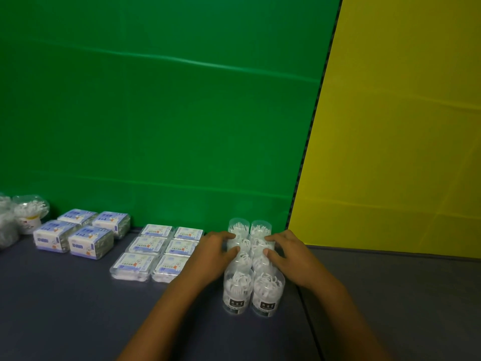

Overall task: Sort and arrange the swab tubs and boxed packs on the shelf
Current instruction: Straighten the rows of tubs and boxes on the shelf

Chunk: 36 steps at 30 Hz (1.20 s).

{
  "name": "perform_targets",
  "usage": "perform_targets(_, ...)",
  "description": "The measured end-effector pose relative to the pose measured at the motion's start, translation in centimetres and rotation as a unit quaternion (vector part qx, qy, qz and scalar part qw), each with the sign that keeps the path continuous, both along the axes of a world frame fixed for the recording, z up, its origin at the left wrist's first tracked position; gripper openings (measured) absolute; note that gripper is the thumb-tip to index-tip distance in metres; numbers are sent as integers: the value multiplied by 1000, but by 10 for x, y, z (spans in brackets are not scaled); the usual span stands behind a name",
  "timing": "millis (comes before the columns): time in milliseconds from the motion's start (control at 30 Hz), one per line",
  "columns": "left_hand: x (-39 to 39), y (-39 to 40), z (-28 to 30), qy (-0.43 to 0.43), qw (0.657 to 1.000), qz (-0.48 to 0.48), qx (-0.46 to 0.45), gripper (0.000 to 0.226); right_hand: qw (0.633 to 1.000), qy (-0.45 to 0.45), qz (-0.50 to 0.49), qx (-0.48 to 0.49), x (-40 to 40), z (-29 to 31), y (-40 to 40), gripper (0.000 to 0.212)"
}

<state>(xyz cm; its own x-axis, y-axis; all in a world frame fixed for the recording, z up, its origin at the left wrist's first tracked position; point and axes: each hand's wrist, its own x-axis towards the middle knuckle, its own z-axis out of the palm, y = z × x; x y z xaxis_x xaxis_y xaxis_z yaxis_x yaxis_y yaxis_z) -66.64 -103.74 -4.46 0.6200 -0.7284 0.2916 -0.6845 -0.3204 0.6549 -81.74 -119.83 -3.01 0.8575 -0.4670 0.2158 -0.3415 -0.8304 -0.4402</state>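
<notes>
Several clear tubs of white picks stand in two columns on the dark shelf surface. The front pair carries black labels, and the back pair stands by the green wall. My left hand curls its thumb and fingers round a middle tub in the left column. My right hand does the same on a middle tub in the right column. Both hands hide parts of these tubs.
Several flat boxed packs lie in a two-wide grid left of the tubs. Thicker blue-and-white packs sit further left. A round swab tub and a clear bag are at the far left. Green and yellow walls close the back.
</notes>
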Motion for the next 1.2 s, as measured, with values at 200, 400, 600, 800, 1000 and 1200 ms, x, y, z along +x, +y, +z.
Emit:
perform_targets(200, 17, -7, 3, 19, 999, 6, -26, 43, 1000, -17, -12, -10, 9, 6, -5, 51)
perform_targets(400, 32, -26, 9, 27, 999, -24, 5, 48, 999, 9, -29, 14, 30, 8, -12, 52)
perform_targets(600, 33, -33, 2, 36, 999, -21, -6, 39, 999, 3, -33, 15, 34, 4, -14, 50)
perform_targets(800, 27, -13, 8, 13, 1000, -4, -23, 43, 999, -33, -24, -15, 24, 10, -9, 49)
perform_targets(1000, 19, 40, 15, -105, 992, 73, -9, 41, 992, -72, 15, -103, 19, 24, 16, 52)
perform_targets(1200, 13, 101, 21, -198, 970, 132, 52, 43, 985, -85, 62, -135, 28, 34, 58, 55)
